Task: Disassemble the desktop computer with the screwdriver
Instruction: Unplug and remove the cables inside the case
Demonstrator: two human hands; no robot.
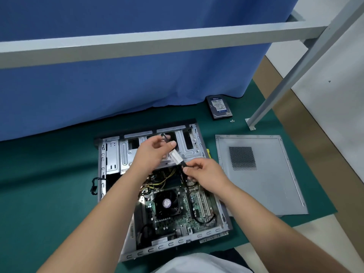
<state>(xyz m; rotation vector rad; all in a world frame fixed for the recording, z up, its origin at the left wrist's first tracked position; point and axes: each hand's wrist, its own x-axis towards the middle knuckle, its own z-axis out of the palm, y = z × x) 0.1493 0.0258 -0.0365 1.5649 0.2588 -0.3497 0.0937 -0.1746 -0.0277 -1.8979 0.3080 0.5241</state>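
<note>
Fingers of both hands pinching a thin black cable (178,159) with white label, left hand (151,152), right hand (204,174), above open metal case (112,154)

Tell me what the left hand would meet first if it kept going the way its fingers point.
The left hand, gripping a black cable, points up and away toward the case's far end. It would probably meet the metal drive bay first. One view leaves depth uncertain, so it might pass above it.
</note>
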